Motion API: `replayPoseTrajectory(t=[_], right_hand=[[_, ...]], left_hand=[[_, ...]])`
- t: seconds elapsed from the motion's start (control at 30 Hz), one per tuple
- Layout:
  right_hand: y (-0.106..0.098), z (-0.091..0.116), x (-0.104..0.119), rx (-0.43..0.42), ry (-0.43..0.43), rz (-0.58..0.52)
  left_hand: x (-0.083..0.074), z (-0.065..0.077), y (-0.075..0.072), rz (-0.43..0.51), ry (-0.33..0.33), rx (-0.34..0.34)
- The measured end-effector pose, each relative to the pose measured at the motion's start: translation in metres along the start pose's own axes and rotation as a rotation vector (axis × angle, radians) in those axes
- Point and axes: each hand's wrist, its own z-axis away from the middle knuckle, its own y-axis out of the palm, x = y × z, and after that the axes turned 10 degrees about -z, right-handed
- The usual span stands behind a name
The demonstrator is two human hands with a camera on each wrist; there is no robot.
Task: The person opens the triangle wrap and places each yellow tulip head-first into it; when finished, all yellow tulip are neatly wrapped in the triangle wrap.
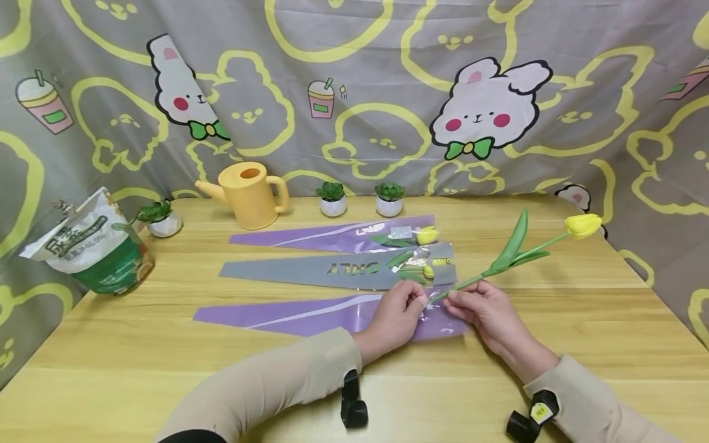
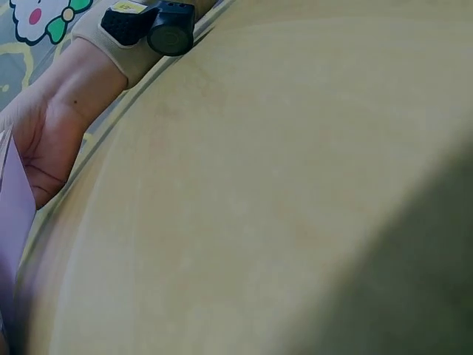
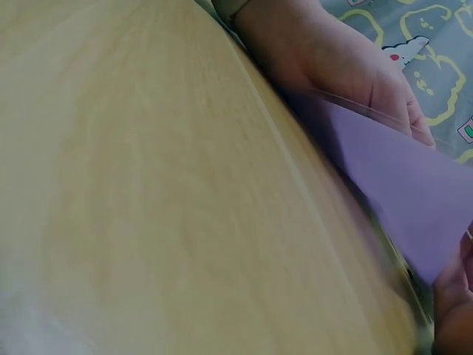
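Note:
My right hand (image 1: 490, 311) pinches the green stem of a yellow artificial tulip (image 1: 506, 255), whose bloom points up to the right. The stem's lower end lies at the wide mouth of the nearest purple flower sleeve (image 1: 327, 317). At that mouth my left hand (image 1: 396, 314) pinches the sleeve's clear film. In the right wrist view the purple sleeve (image 3: 399, 185) is lifted off the table between both hands. The left wrist view catches only the sleeve's edge (image 2: 15, 214) and my right hand (image 2: 52, 140). How far the stem reaches inside is hard to see.
Behind lie a grey sleeve (image 1: 288, 271) and another purple sleeve (image 1: 310, 237), each holding a yellow tulip. Along the back stand a yellow watering can (image 1: 252, 197) and small potted succulents (image 1: 333, 200). A white and green bag (image 1: 105, 252) sits at the left edge.

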Motion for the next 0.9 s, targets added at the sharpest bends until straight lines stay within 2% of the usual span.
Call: replayPoseTrajectory(t=[0.23, 0.37, 0.53, 0.73, 0.9], right_hand=[[-0.005, -0.002, 0.006, 0.011, -0.038, -0.026], [-0.013, -0.003, 0.017, 0.058, -0.076, -0.058], [-0.021, -0.001, 0.027, 0.116, -0.100, -0.041], [-0.016, 0.002, 0.026, 0.079, -0.101, -0.047], [-0.009, 0.003, 0.019, 0.020, -0.084, -0.059]], left_hand=[[-0.002, 0.000, 0.000, -0.047, 0.019, 0.023], [-0.001, 0.001, -0.001, -0.051, 0.013, 0.028], [0.000, 0.001, 0.000, -0.050, -0.003, 0.024], [-0.001, 0.000, -0.001, -0.002, -0.018, 0.010], [-0.002, 0.000, -0.001, 0.004, -0.016, 0.012]])
